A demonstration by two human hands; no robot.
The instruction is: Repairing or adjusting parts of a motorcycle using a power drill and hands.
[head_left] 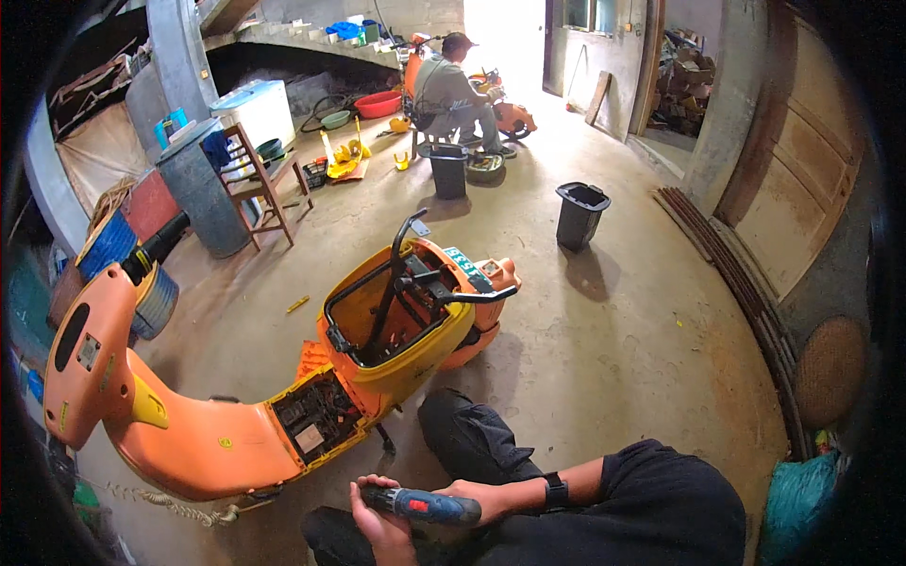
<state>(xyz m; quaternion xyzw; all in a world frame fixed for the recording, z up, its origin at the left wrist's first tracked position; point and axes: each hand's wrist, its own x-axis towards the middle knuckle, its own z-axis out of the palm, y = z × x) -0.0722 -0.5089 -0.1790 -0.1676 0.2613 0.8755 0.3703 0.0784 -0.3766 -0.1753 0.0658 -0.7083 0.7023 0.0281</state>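
Dark clothes (651, 519) filled the bottom of my feed, w/ the R forearm (519, 496) lying across them & a black watch (556, 490) on its wrist. L hand (382, 530) had its fingers curled round the black front end of a blue-grey drill (429, 507); R hand (483, 498) was closed on the drill's rear, most fingers hidden from me. Drill lay roughly level, low ctr, nose to the left, just above the lap

Up & left of it I had the orange scooter (203, 443), apart from both hands: floor bay (316, 423) uncovered w/ wires showing, rear tub (439, 344) open too, black rail above. A small yellow strip (297, 304) lay on the concrete (651, 377) beyond

Further back I saw 2 dark bins, one (582, 224) standing right of ctr, the other (448, 176) near a seated person (451, 90) beside more orange bodywork (514, 120). Wooden chair (269, 193) stood at left, next to a blue-grey barrel (203, 203)
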